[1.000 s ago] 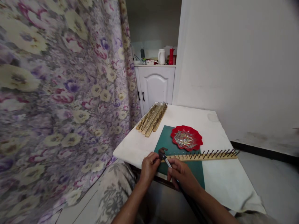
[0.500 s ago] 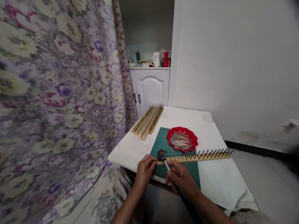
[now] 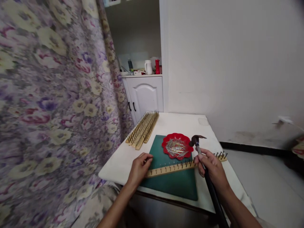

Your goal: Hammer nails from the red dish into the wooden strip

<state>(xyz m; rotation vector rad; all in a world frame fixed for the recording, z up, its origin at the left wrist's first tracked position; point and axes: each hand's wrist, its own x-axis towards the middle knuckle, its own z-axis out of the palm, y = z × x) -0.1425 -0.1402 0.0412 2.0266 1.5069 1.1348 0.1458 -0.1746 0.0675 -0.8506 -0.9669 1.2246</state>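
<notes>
My right hand (image 3: 211, 166) is wrapped round the handle of a claw hammer (image 3: 196, 141), whose head is raised over the table to the right of the dish. At the left end of a wooden strip (image 3: 163, 170), my left hand (image 3: 140, 167) has its fingers curled, thumb and forefinger close together; whatever they may hold is hidden. A row of nails stands up along the strip, low at the left and taller to the right. Beneath the strip lies a green mat (image 3: 171, 186). A red scalloped dish (image 3: 178, 136) behind it holds many loose nails (image 3: 175, 148).
Several nail-studded wooden strips (image 3: 142, 131) lie side by side at the table's back left. The table has a white cloth (image 3: 182, 122). A floral curtain (image 3: 59, 110) hangs at the left. Behind stands a white cabinet (image 3: 147, 95) with a white jug (image 3: 148, 67) on top.
The hammer has moved up and right, away from the strip's left end. My left hand has drawn slightly back from the strip's end. The whole view has shifted a little.
</notes>
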